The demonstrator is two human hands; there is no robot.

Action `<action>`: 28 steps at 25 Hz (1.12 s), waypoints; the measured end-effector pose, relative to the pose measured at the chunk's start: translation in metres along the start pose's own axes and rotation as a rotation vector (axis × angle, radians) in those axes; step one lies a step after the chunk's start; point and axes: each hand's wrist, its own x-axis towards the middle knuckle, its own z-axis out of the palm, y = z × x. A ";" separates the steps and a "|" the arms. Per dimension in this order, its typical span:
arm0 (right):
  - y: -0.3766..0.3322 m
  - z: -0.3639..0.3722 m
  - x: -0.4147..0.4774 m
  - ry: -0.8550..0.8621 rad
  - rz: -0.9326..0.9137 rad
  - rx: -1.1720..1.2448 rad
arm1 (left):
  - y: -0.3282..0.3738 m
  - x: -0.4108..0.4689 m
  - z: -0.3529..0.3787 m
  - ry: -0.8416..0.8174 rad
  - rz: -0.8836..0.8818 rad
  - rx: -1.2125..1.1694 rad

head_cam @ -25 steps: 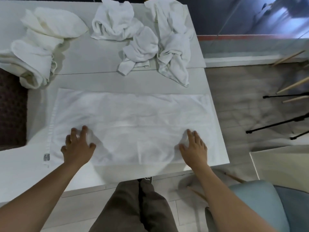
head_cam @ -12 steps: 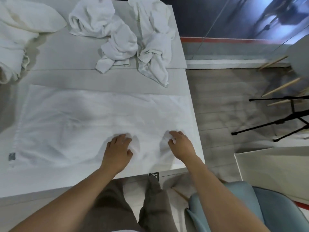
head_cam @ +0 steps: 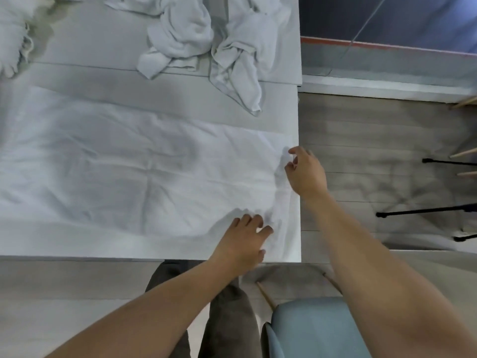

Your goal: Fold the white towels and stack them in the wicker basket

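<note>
A white towel (head_cam: 144, 171) lies spread flat on the white table (head_cam: 160, 96), its right edge along the table's right side. My left hand (head_cam: 244, 239) rests on the towel's near right corner with curled fingers, and the cloth is bunched just ahead of them. At the far right corner my right hand (head_cam: 305, 173) has its fingers curled, with thumb and forefinger pinching the towel's edge. Two crumpled white towels (head_cam: 185, 34) (head_cam: 242, 58) lie at the back of the table. No wicker basket is in view.
Another white towel heap (head_cam: 13, 40) lies at the far left. A light blue chair (head_cam: 317, 329) stands below my right arm. Black tripod legs (head_cam: 426, 210) and wooden legs stand on the grey floor to the right. My trouser legs show under the table's near edge.
The view has shifted right. Both hands moved to the towel's right end: my left hand slid along the near edge to the right corner, my right hand went up to the far right corner.
</note>
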 end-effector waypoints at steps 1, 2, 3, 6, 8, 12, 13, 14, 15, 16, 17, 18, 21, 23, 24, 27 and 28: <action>0.001 0.000 0.007 0.004 -0.009 0.007 | 0.007 0.004 0.006 -0.032 0.010 0.038; 0.002 0.002 0.012 0.003 -0.014 0.009 | 0.012 0.007 0.011 -0.062 0.003 0.100; 0.002 0.003 0.016 -0.005 -0.008 0.011 | 0.015 0.010 0.014 -0.082 -0.023 0.168; -0.001 0.006 0.022 -0.039 0.054 0.023 | 0.022 0.016 0.022 -0.062 -0.122 0.254; -0.003 0.006 0.023 -0.040 0.084 0.029 | 0.025 0.018 0.025 0.000 -0.138 0.269; -0.007 0.012 0.023 0.004 0.190 0.137 | 0.023 0.021 0.020 0.120 -0.137 0.147; -0.009 0.012 0.022 0.015 0.231 0.157 | 0.023 0.020 0.015 0.124 -0.154 0.069; -0.012 0.012 0.021 0.025 0.271 0.168 | 0.023 0.018 0.008 0.115 -0.183 -0.021; -0.014 0.010 0.019 0.033 0.305 0.187 | 0.024 0.016 0.001 0.103 -0.220 -0.104; -0.016 0.007 0.018 0.033 0.326 0.225 | 0.023 0.014 -0.005 0.083 -0.255 -0.173; -0.017 0.004 0.016 0.022 0.337 0.286 | 0.023 0.010 -0.011 0.075 -0.292 -0.240; -0.017 0.001 0.015 0.006 0.337 0.356 | 0.023 0.007 -0.016 0.086 -0.326 -0.311; -0.022 -0.012 0.011 -0.014 0.307 0.475 | 0.027 -0.005 -0.035 0.172 -0.389 -0.386; -0.029 -0.021 0.005 0.014 0.256 0.514 | 0.026 -0.015 -0.047 0.230 -0.444 -0.436; -0.034 -0.025 0.002 0.033 0.232 0.541 | 0.025 -0.021 -0.054 0.256 -0.477 -0.459; -0.050 -0.040 -0.007 0.107 0.189 0.642 | 0.021 -0.043 -0.074 0.323 -0.551 -0.531; -0.058 -0.044 -0.010 0.125 0.185 0.659 | 0.018 -0.052 -0.082 0.346 -0.573 -0.568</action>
